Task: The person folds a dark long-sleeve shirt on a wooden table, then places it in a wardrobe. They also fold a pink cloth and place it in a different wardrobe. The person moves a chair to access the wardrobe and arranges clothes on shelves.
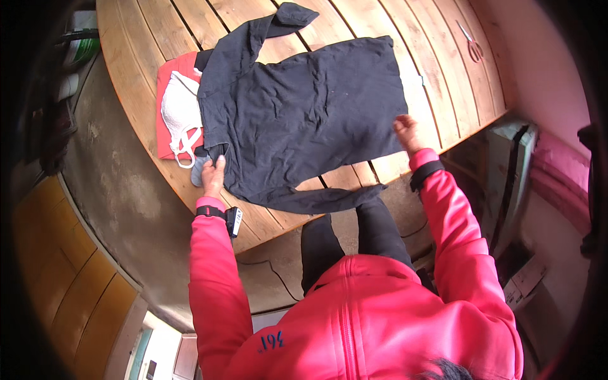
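Note:
A long-sleeved black shirt (316,104) lies spread sideways on the slatted wooden table, its neck to the left and its hem to the right. One sleeve stretches toward the far side; the other runs along the near table edge. My left hand (214,174) is closed on the shirt's neck opening, thumb on top. At the hem's near corner, my right hand (408,133) has its fingers curled in on the cloth edge. Partly under the shirt's left end are a folded red cloth (166,136) and a white strapped garment (180,104). A grey cloth piece (197,171) shows beside my left hand.
Scissors (472,43) with reddish handles lie at the table's far right. The wooden table (145,31) has a rounded left edge and gaps between its slats. A pink wall (551,69) borders it on the right. Wooden panels (76,278) stand at lower left.

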